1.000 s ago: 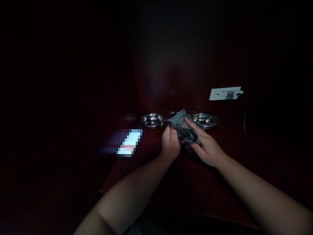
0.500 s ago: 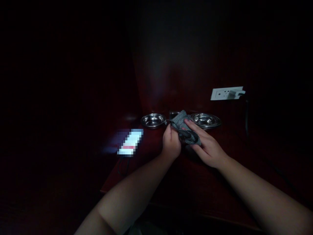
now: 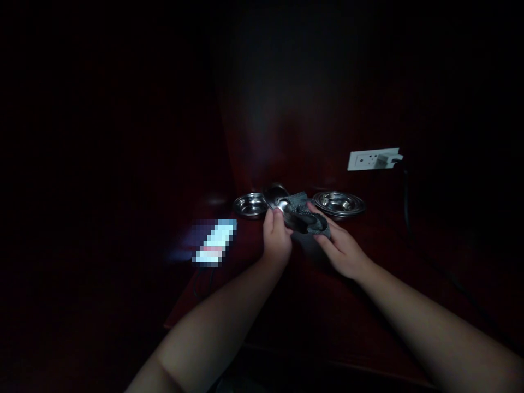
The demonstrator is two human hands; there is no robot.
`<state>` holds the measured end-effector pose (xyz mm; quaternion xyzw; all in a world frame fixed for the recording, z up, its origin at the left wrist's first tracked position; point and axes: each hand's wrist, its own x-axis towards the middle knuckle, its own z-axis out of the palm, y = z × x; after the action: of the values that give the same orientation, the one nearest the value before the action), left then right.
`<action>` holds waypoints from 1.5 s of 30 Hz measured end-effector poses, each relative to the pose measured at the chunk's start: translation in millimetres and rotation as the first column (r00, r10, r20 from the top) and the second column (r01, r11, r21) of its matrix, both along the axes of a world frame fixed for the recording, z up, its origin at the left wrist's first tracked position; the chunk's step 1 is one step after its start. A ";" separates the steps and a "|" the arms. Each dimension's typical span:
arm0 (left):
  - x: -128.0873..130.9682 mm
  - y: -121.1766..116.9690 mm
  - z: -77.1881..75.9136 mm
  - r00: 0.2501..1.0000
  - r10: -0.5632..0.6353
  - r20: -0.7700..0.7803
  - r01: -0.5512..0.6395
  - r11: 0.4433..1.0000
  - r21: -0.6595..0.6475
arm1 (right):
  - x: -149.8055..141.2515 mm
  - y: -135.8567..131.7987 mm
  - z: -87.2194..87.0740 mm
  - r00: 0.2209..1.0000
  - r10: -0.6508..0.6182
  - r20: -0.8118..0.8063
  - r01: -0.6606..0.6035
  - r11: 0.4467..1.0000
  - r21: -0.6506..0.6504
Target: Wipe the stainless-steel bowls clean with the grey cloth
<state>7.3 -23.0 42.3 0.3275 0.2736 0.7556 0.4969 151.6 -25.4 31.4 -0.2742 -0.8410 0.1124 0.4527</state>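
My left hand (image 3: 278, 237) is closed on the near left edge of a shiny steel dish (image 3: 283, 206), thumb on top. The dish is tilted and partly covered, so its full shape is hard to make out. In my right hand (image 3: 344, 248) is a bunched grey woven cloth (image 3: 298, 201), wrapped against the dish's right side, with the fingers behind and the thumb in front. Just beyond my left hand, a rounded dark metal piece (image 3: 276, 191) shows; whether it belongs to the same dish, I cannot tell.
On the dark red tabletop (image 3: 245, 284), a shallow steel bowl (image 3: 250, 206) sits left of my hands and stacked steel dishes (image 3: 339, 203) sit right. A lit, blurred phone (image 3: 215, 243) with a cable lies at left. A wall socket (image 3: 373, 159) holds a plug and cord.
More of the steel dish now shows beside the cloth, which has shifted down and folded. My left hand has moved slightly left, its thumb now on the metal. The view has shifted a little.
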 end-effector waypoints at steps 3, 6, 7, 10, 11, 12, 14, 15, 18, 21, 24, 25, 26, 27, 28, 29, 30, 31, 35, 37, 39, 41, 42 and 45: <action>-3.3 3.4 -2.5 1.000 0.010 0.008 -0.011 0.993 0.119 | -0.2 4.2 -4.7 0.992 -0.081 -0.098 0.074 0.994 -0.078; -6.3 2.2 -5.4 0.994 0.079 -0.077 -0.072 0.993 0.088 | 0.5 8.4 -7.5 0.971 -0.162 -0.174 0.135 0.978 -0.158; -6.9 0.7 -5.5 0.987 0.105 -0.123 -0.095 0.992 0.080 | 0.7 9.8 -8.3 0.964 -0.178 -0.199 0.143 0.974 -0.177; -6.9 -5.0 -4.0 0.952 0.186 -0.243 -0.174 0.982 0.069 | 0.9 13.9 -10.8 0.940 -0.206 -0.272 0.149 0.965 -0.218; -6.5 -6.3 -3.6 0.941 0.209 -0.266 -0.199 0.978 0.065 | 0.8 15.0 -11.6 0.933 -0.213 -0.289 0.150 0.963 -0.225; -6.0 -6.9 -3.5 0.934 0.227 -0.277 -0.218 0.974 0.060 | 0.7 15.8 -12.2 0.928 -0.218 -0.301 0.153 0.962 -0.226; -5.2 -6.1 -4.7 0.933 0.237 -0.270 -0.233 0.971 0.048 | 0.5 16.6 -12.7 0.923 -0.223 -0.313 0.161 0.964 -0.212; -5.0 -5.0 -5.9 0.937 0.237 -0.257 -0.233 0.971 0.046 | 0.5 16.4 -12.5 0.923 -0.224 -0.313 0.167 0.966 -0.197; -4.9 -1.0 -9.3 0.947 0.241 -0.211 -0.235 0.971 0.051 | 0.1 11.9 -9.2 0.931 -0.219 -0.293 0.194 0.975 -0.113; -4.8 -0.2 -8.3 0.951 0.248 -0.186 -0.244 0.969 0.046 | -1.3 1.5 -2.2 0.967 -0.185 -0.175 0.193 0.981 0.032; -4.0 -3.0 -3.9 0.940 0.262 -0.218 -0.254 0.965 0.061 | -3.5 -9.0 4.7 0.994 -0.106 0.006 0.103 0.979 0.177; -3.7 -4.1 -2.8 0.936 0.265 -0.233 -0.256 0.964 0.071 | -3.8 -10.7 6.0 0.995 -0.090 0.040 0.080 0.976 0.204; -3.3 -5.0 -2.4 0.933 0.264 -0.244 -0.253 0.964 0.075 | -3.8 -10.9 6.7 0.995 -0.082 0.057 0.067 0.973 0.222; -2.9 -5.6 -2.7 0.934 0.259 -0.247 -0.249 0.966 0.071 | -3.4 -9.9 6.7 0.995 -0.087 0.056 0.072 0.971 0.228; -2.6 -6.0 -3.7 0.937 0.251 -0.243 -0.244 0.968 0.057 | -2.6 -7.7 6.1 0.994 -0.105 0.036 0.094 0.970 0.225; -2.3 -6.1 -5.2 0.941 0.243 -0.236 -0.241 0.970 0.037 | -1.4 -4.8 5.3 0.991 -0.135 0.000 0.132 0.968 0.213; -2.1 -6.0 -7.0 0.944 0.235 -0.230 -0.237 0.971 0.017 | -0.1 -1.8 4.4 0.985 -0.169 -0.038 0.173 0.966 0.194; -2.0 -5.8 -8.7 0.948 0.225 -0.226 -0.231 0.973 0.002 | 1.0 0.6 3.8 0.978 -0.198 -0.071 0.208 0.963 0.170; -2.4 -5.1 -10.6 0.955 0.203 -0.217 -0.206 0.979 0.010 | 1.8 -0.8 6.5 0.975 -0.211 -0.075 0.220 0.963 0.153; -2.8 -5.2 -8.1 0.950 0.225 -0.214 -0.226 0.974 0.024 | 0.3 -6.1 9.6 0.987 -0.161 -0.024 0.163 0.970 0.183; -2.9 -5.7 -5.3 0.947 0.237 -0.215 -0.233 0.971 0.043 | -0.6 -9.1 11.2 0.993 -0.116 0.006 0.113 0.975 0.191; -2.6 -6.6 -3.8 0.946 0.231 -0.226 -0.227 0.973 0.045 | 0.0 -7.3 9.9 0.994 -0.109 -0.015 0.110 0.981 0.162; -2.4 -7.1 -3.7 0.944 0.226 -0.241 -0.224 0.974 0.034 | 0.7 -4.7 8.1 0.992 -0.121 -0.044 0.126 0.983 0.133; -2.4 -6.9 -6.2 0.937 0.208 -0.279 -0.219 0.976 -0.007 | 3.1 6.0 1.0 0.969 -0.181 -0.168 0.190 0.981 0.038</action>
<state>4.9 -29.9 36.1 0.3890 0.3884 0.7465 0.3750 154.7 -19.4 32.4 -0.3293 -0.7742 0.0691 0.5361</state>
